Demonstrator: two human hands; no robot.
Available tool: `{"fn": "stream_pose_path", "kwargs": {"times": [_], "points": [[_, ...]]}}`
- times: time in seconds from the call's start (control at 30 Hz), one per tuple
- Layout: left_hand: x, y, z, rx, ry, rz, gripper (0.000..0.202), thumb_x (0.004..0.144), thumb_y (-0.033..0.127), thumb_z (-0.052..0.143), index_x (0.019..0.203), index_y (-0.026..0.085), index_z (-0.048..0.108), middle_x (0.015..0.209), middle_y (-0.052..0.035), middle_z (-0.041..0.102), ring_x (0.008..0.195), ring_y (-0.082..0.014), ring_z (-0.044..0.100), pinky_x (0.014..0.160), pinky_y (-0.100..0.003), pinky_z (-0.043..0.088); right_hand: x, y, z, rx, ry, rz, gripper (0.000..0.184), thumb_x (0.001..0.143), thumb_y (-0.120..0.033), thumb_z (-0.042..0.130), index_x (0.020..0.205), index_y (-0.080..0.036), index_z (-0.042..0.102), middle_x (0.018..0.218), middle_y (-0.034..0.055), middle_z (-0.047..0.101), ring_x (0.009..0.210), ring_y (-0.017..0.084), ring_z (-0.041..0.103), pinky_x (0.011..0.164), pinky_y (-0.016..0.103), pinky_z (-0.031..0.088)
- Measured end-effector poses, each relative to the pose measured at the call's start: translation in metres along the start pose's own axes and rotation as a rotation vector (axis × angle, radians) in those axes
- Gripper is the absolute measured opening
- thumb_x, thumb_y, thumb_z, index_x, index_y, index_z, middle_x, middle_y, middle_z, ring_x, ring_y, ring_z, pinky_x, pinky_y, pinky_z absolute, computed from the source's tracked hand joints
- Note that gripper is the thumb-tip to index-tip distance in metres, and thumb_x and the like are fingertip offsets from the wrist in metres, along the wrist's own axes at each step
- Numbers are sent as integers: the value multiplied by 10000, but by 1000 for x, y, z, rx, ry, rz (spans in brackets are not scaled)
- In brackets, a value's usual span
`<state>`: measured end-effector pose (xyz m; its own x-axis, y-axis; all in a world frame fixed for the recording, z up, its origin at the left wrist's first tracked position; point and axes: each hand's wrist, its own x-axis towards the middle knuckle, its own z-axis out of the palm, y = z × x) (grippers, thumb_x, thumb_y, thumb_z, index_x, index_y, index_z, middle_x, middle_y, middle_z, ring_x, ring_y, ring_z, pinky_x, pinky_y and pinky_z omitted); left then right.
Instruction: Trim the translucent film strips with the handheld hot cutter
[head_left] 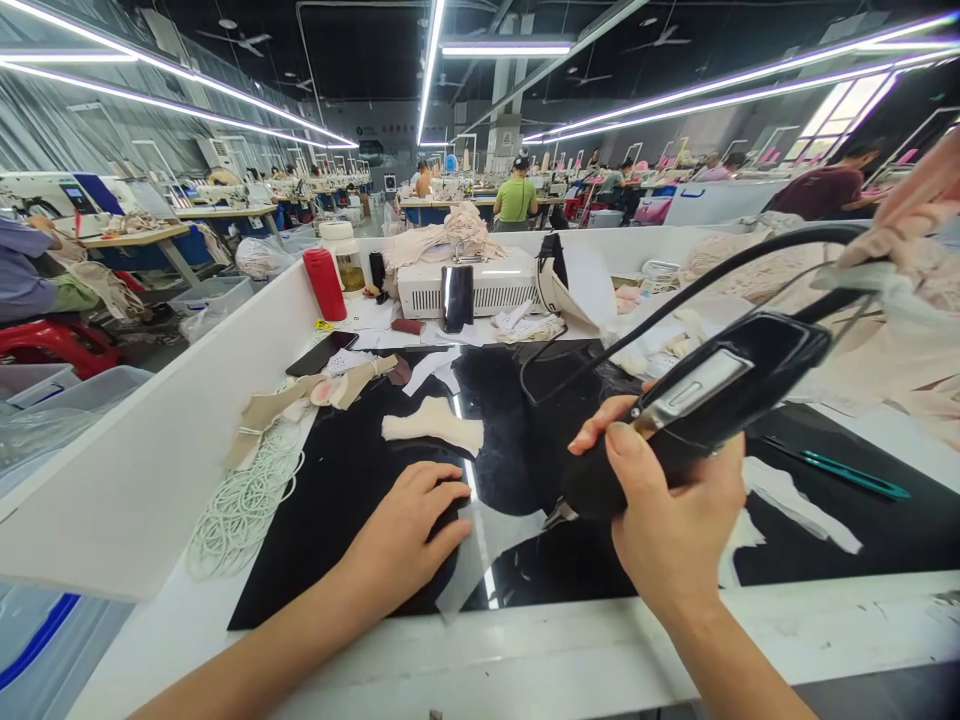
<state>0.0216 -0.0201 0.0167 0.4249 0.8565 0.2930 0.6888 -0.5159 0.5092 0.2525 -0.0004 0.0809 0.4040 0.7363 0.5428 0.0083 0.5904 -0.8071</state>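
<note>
My right hand (675, 520) is wrapped round a black corded handheld electric cutter (712, 400), its body tilted up to the right. Its metal tip points down at the edge of a thin translucent sheet (499, 535) on the black board (330, 510). With fingers spread, my left hand (412, 535) lies flat on the board, its fingertips at the sheet's left edge. Beyond it rests a cream fabric piece (433, 425) with a curved outline. A white cut piece (435, 370) lies farther back. More white fabric strips (799, 500) sit right of my right hand.
Teal tweezers (855, 475) lie at the right. Pale cord (244, 500) and beige scraps (270, 410) line the left side, near a phone (322, 353). At the back stand a red thread cone (325, 285) and a white vented box (502, 285). The cutter's cable (697, 275) arches rightward.
</note>
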Motion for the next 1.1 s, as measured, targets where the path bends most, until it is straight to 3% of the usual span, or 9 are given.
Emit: {"fn": "stream_pose_path", "kwargs": {"times": [0.2, 0.37, 0.4, 0.47, 0.53, 0.6, 0.73, 0.87, 1.1], "points": [[2, 0, 0, -45, -29, -73, 129, 969, 153, 726, 1074, 229, 720, 1380, -80, 697, 1355, -288, 620, 1138, -480, 554, 10, -5, -14, -299, -17, -83, 448, 892, -575, 817, 1190, -275, 670, 1094, 53, 742, 947, 267, 720, 848, 467, 613], [3, 3, 0, -146, -34, -106, 118, 957, 117, 717, 963, 233, 700, 1335, -59, 713, 1337, -273, 618, 1138, -460, 528, 2, -9, -30, -455, 209, -425, 550, 965, -375, 770, 1486, -401, 597, 1378, 71, 649, 1231, 373, 660, 989, 550, 545], [4, 3, 0, -168, -34, -108, 126, 957, 107, 710, 951, 232, 697, 1329, -55, 715, 1333, -267, 617, 1140, -453, 520, -1, -6, -33, -489, 156, -479, 460, 981, -327, 745, 1425, -398, 647, 1289, 62, 690, 1156, 359, 690, 953, 529, 554], [4, 3, 1, -198, -32, -108, 141, 957, 92, 697, 931, 230, 690, 1321, -50, 718, 1321, -256, 618, 1142, -439, 506, -9, 2, -35, -603, -180, -512, 247, 1021, -283, 679, 1254, -346, 733, 1092, 43, 757, 998, 305, 735, 883, 472, 570], [4, 2, 3, -216, -24, -106, 153, 954, 79, 687, 920, 228, 686, 1311, -47, 719, 1303, -244, 622, 1143, -424, 494, -17, 16, -33, -661, -574, -437, 173, 1065, -301, 604, 1157, -299, 752, 1051, 45, 799, 965, 270, 756, 870, 433, 579], [4, 2, 4, -243, -12, -103, 156, 956, 78, 671, 918, 229, 687, 1307, -45, 720, 1286, -234, 626, 1145, -411, 483, -24, 30, -29, -643, -754, -305, 210, 1089, -329, 558, 1168, -279, 746, 1084, 57, 819, 990, 254, 771, 886, 412, 598], [4, 4, 3, -318, 23, -126, 107, 962, 133, 663, 934, 233, 691, 1241, -36, 743, 1221, -232, 650, 1118, -393, 480, -37, 46, -20, -621, -827, -154, 220, 1088, -363, 553, 1231, -300, 707, 978, 11, 813, 858, 204, 778, 782, 331, 626], [5, 5, -4, -414, 52, -216, 64, 992, 230, 643, 946, 233, 687, 980, 7, 757, 950, -197, 695, 920, -335, 522, -36, 46, -15, -537, -852, 76, 235, 1078, -470, 525, 1049, -284, 664, 791, -33, 684, 696, 165, 674, 657, 265, 572], [15, -2, -5, -668, 136, -331, 183, 959, 289, 638, 1117, 211, 588, 859, 15, 691, 840, -169, 720, 818, -290, 560, -19, 53, 7, -434, -770, -42, 275, 1049, -437, 599, 868, -266, 716, 770, -17, 697, 677, 172, 671, 608, 258, 535]]}}
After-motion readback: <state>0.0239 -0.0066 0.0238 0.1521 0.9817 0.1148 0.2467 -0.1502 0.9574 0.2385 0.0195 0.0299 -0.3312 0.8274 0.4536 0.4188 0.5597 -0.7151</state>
